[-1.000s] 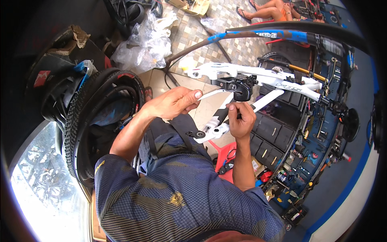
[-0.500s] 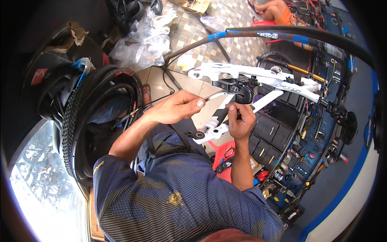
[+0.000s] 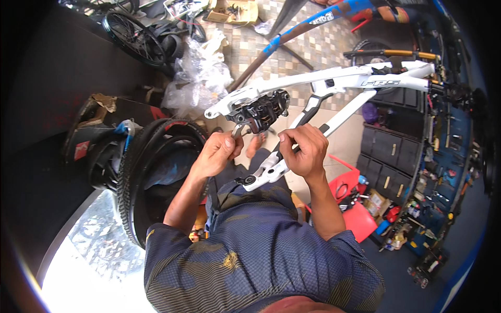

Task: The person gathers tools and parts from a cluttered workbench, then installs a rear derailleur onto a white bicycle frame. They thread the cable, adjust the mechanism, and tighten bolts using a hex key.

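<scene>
A white bicycle frame [image 3: 339, 112] stretches across in front of me, marked with dark lettering. Under its left arm sits a black mechanical part [image 3: 261, 111] whose exact kind I cannot tell. My left hand [image 3: 216, 154] is closed on a short silver wrench [image 3: 238, 130], which meets the left end of that black part. My right hand [image 3: 305, 151] is curled beside the lower white tube, thumb against the fingers. What it pinches, if anything, is hidden.
Bicycle tyres [image 3: 156, 177] stand to my left, below a dark box. Clear plastic bags [image 3: 198, 78] lie on the tiled floor. A blue-brown frame tube [image 3: 313, 23] crosses the far side. A red stool [image 3: 357, 221] and black drawers [image 3: 383, 156] are right, beside a wall of tools [image 3: 443, 156].
My view has shifted. The white frame has turned, so the black part shows from another side. My left hand with the wrench now sits at that part's left end.
</scene>
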Motion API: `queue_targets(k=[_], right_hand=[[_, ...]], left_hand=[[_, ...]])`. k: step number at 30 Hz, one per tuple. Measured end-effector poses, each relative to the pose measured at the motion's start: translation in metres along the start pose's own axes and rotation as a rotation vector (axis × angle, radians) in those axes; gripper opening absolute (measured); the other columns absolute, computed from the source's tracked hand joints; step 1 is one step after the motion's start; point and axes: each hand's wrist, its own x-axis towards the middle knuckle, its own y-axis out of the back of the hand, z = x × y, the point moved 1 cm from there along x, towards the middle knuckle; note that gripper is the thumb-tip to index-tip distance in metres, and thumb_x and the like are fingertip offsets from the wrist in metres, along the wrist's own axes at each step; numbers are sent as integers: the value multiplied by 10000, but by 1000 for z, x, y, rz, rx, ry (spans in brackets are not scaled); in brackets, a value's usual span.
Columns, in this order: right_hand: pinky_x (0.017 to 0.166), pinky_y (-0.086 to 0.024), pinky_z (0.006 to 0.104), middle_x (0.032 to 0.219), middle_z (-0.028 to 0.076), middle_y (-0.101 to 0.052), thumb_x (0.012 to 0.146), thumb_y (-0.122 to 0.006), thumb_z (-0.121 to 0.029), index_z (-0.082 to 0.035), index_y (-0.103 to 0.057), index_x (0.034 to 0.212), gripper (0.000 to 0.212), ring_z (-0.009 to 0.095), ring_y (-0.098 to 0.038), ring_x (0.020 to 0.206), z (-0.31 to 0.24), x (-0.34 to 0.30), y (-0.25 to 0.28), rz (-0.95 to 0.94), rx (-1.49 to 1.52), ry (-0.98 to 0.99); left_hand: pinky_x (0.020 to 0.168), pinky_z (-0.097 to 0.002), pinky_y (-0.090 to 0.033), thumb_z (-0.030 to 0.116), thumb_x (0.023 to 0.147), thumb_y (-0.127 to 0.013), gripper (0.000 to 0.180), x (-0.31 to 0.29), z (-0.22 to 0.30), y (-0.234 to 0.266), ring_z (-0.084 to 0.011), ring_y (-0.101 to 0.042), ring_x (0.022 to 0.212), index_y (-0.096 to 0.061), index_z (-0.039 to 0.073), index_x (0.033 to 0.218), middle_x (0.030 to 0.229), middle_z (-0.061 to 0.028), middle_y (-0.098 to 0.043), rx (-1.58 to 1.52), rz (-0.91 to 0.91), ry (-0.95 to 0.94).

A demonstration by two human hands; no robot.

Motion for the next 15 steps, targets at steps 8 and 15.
queue_targets(k=[8, 15], right_hand=[[561, -412, 368, 655, 17, -604, 797, -773, -147, -108, -694, 765, 94, 223, -567, 589, 6, -3, 2, 66, 67, 29], [569, -411, 381, 657, 26, -609, 846, -720, -120, -86, -696, 801, 62, 236, -577, 584, 9, -2, 5, 67, 147, 61]], left_hand=[[561, -257, -333, 640, 1092, -333, 725, -1, 30, -27, -68, -406, 617, -663, 11, 946, 738, 5, -595, 158, 349, 79], [513, -240, -286, 798, 987, -380, 872, 1, 7, -23, -35, -402, 586, -706, -11, 1025, 691, 35, -575, 102, 380, 15]])
